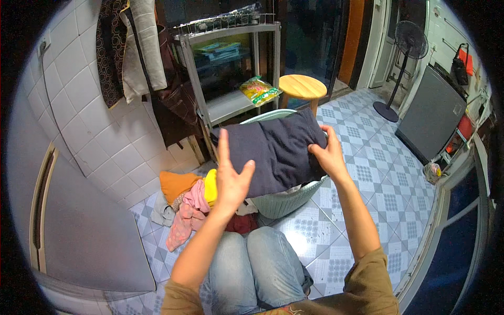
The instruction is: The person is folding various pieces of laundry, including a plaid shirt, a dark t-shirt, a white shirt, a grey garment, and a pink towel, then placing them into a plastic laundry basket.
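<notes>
R hand (331, 156) clamped on dark cloth (273, 149) at its 3 o'clock edge, thumb on top; L hand (232, 180) at approx. 8 o'clock, fingers spread apart, can't tell if touching. Cloth's mid-view, over green basket (286, 205). From cloth: clothes pile (191, 197) on floor at 8, rack (226, 112) w/ yellow bag (260, 91) at 11, stool (303, 86) at 1

The cloth (275, 152), dark grey and wrinkled, is spread wide, its right end higher, over the green basket (286, 206); whether it touches the rim is hard to tell.
</notes>
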Motion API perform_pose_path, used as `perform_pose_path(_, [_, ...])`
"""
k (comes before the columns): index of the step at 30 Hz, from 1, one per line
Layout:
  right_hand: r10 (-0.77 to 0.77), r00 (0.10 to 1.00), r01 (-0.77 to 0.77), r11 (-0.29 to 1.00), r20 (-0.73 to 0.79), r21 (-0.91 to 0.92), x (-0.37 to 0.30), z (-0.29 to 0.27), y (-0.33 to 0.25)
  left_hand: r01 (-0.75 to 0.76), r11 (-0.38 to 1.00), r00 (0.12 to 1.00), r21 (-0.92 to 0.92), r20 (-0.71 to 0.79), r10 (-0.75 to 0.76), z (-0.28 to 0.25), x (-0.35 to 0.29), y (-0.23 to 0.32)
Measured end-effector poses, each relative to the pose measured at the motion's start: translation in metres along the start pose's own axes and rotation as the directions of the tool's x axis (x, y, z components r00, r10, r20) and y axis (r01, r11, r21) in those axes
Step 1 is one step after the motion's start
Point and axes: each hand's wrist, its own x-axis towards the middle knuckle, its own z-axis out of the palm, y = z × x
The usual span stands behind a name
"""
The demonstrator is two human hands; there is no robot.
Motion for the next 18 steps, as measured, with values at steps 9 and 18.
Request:
perform_pose_path(9, [0.146, 0.972, 0.053, 0.618, 0.181, -0.784, -0.009, 0.063, 0.099, -0.089, 0.696, 0.936, 0.713, 0.299, -0.186, 0.050, -0.050, -0.086])
perform_pose_path(18, [0.547, 0.761, 0.097, 0.434, 0.347, -0.896, -0.020, 0.095, 0.115, -0.183, 0.585, 0.727, 0.790, 0.509, -0.460, 0.099, -0.035, -0.124])
